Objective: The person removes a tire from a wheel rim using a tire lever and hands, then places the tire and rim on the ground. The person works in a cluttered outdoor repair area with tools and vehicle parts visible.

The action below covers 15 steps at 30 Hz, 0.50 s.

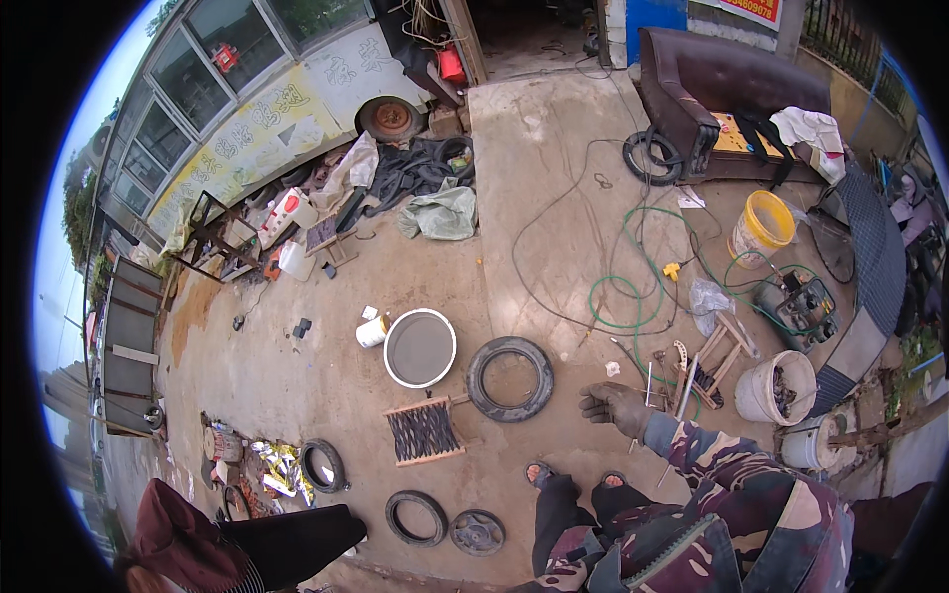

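Note:
My right hand [615,407], in a dark grey glove, reaches in from the right above the ground, past the camouflage sleeve. Its fingers stretch to the left and I see nothing between them. A black tyre [509,380] lies flat on the concrete to its left, apart from the fingers. Just behind the wrist stands a thin pale rod [648,383]; I cannot tell whether they touch. A small wooden stool [727,351] lies tipped over to the right. My left hand is out of view. A low stool with a black woven seat [425,432] stands beyond the tyre.
A round tub of grey water [421,348] stands near the tyre. Green hose [618,296] loops across the ground. A yellow bucket [763,227], a compressor-like machine [797,306] and a white bucket [776,387] stand right. Another person's dark trousers [297,544] show lower left, near loose tyres [415,519].

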Available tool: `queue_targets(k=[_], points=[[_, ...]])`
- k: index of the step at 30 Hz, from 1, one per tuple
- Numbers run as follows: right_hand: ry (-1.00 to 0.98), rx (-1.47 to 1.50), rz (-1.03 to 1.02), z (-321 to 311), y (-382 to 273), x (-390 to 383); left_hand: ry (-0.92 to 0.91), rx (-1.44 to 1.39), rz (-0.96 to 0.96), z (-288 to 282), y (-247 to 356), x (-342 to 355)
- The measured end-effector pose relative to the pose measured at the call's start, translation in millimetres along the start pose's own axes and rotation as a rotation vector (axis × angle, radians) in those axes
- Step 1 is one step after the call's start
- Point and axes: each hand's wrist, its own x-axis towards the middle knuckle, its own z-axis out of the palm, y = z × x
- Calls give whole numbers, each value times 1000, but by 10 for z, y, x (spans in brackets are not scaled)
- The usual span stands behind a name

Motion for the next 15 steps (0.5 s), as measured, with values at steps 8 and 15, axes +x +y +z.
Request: queue_targets(k=[8, 15], points=[[1092, 36, -6, -2341, 171, 311, 130, -24, -85, -1018, 1963, 938], [1348, 319, 248, -3412, 453, -1047, 179, -10, 106, -1079, 4569, 1877]])
